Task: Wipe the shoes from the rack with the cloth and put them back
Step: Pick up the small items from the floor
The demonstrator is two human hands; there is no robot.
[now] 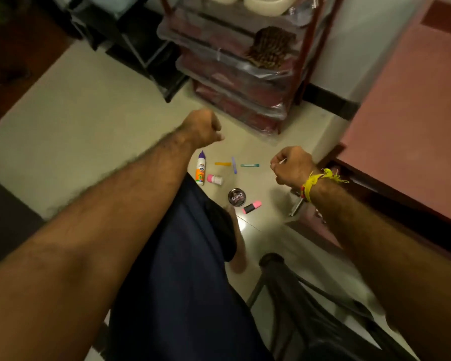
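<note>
Two grips we log: left hand (pixel 202 127) and right hand (pixel 292 165), fingers curled, holding nothing, above the beige tiled floor (pixel 89 131).

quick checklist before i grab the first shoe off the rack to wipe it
1. Left hand free: ok, fingers curled, holding nothing.
2. Right hand free: ok, curled, nothing visible in it.
3. Cloth at hand: not ok, none in view.
4. Shoes to take: ok, a brown woven pair and a white pair sit on the plastic-covered shoe rack.
5. Floor path to rack: not ok, white bottle, polish tin, pink highlighter and small sticks lie in front.
6. Rack within reach: cannot tell.
</note>
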